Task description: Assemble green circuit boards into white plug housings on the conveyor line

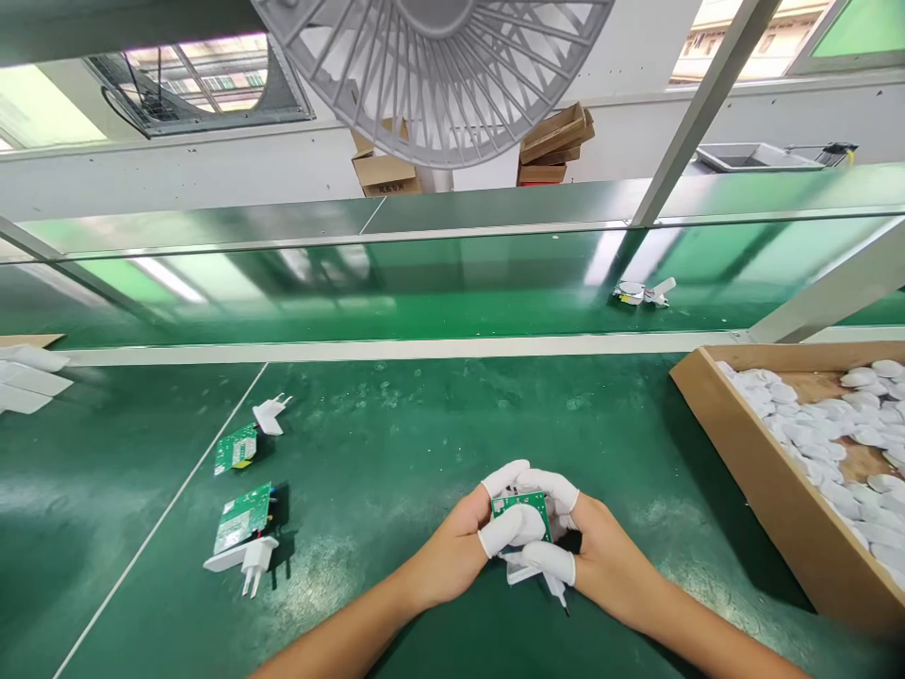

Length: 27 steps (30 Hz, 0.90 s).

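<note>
Gripping a green board (521,514) and white plug (527,571) low over the tabletop (396,443), our left hand (445,556) and right hand (608,561) were both closed around them; a slipping finger cot (510,530) could have dropped them, and too hard a squeeze could have cracked the board

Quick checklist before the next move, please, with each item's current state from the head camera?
1. Left hand and right hand both grip the green circuit board: ok.
2. White finger cots cover the gripping fingers: ok.
3. White plug housing seated on the board: cannot tell, fingers hide the join.
4. Two more circuit boards lie apart from the hands: ok.
5. Cardboard tray holds white shells: ok.
</note>
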Each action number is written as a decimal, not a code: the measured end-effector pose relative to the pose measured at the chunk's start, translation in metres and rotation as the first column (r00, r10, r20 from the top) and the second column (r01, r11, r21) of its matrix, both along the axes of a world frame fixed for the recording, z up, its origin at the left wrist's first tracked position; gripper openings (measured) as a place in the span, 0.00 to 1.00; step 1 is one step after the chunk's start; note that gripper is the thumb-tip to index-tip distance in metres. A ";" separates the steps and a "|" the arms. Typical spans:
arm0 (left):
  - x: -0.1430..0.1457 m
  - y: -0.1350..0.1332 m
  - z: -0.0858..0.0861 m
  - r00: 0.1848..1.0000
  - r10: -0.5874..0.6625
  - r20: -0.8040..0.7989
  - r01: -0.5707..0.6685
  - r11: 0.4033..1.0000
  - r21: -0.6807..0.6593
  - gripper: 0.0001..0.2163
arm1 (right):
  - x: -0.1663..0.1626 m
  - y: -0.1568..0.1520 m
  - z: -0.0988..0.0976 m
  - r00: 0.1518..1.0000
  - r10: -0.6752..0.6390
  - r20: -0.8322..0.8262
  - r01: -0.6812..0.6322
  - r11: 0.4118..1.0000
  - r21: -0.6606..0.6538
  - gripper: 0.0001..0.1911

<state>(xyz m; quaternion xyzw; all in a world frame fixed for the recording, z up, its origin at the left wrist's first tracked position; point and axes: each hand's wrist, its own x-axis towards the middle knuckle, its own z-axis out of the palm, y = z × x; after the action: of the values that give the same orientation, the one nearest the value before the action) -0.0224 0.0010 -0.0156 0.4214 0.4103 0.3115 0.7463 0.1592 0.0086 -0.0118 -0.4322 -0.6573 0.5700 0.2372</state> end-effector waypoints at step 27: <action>-0.001 -0.004 0.003 0.995 -0.100 0.012 0.100 0.995 -0.001 0.29 | 0.004 0.003 0.004 0.987 0.150 0.049 -0.158 0.961 0.229 0.23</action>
<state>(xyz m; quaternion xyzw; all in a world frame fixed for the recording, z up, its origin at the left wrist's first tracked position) -0.0237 -0.0026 -0.0122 0.4393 0.3845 0.2757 0.7637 0.1628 0.0121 -0.0078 -0.3581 -0.7547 0.4990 0.2307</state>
